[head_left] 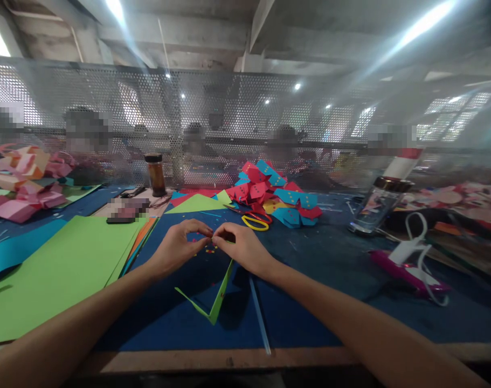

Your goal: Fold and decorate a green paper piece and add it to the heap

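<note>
My left hand (179,245) and my right hand (242,247) meet fingertip to fingertip above the dark blue table top (310,280). Both are pinched closed on something tiny that I cannot make out. A folded green paper piece (216,299) stands on edge just below my right hand and reaches up to its fingers. Small red and yellow specks (209,250) lie on the blue surface under the fingertips.
Large green paper sheets (55,269) lie at left over blue and orange ones. A pile of red and blue folded pieces (271,194) and yellow-handled scissors (256,221) sit behind. A brown jar (155,175), a glass bottle (378,207), a pink-white tool (407,264) and a mesh screen (245,124) stand around.
</note>
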{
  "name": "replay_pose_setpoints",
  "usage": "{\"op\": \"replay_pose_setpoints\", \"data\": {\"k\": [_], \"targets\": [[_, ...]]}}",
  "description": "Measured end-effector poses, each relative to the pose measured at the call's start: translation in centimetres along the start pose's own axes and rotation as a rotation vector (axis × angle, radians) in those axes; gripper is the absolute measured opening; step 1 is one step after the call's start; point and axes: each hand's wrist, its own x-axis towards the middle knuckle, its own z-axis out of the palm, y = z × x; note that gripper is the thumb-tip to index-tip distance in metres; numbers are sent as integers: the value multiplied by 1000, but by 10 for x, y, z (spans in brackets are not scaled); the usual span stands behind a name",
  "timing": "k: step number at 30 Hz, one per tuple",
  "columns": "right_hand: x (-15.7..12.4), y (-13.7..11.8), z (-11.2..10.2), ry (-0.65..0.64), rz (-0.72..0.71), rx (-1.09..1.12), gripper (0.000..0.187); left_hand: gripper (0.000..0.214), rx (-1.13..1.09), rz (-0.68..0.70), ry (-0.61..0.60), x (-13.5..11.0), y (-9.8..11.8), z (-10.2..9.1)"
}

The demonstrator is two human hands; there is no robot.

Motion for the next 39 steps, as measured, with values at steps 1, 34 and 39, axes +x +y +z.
{"op": "replay_pose_setpoints", "data": {"k": [1, 34, 39], "targets": [[0, 1, 0, 2, 1, -6, 9, 10, 12, 19, -1, 0, -1, 0], [0, 1, 1, 1, -10, -92, 6, 11, 249, 21, -102, -4, -1, 0], [0, 0, 2, -1, -5, -95, 5, 13, 222, -34, -105, -4, 0, 0]]}}
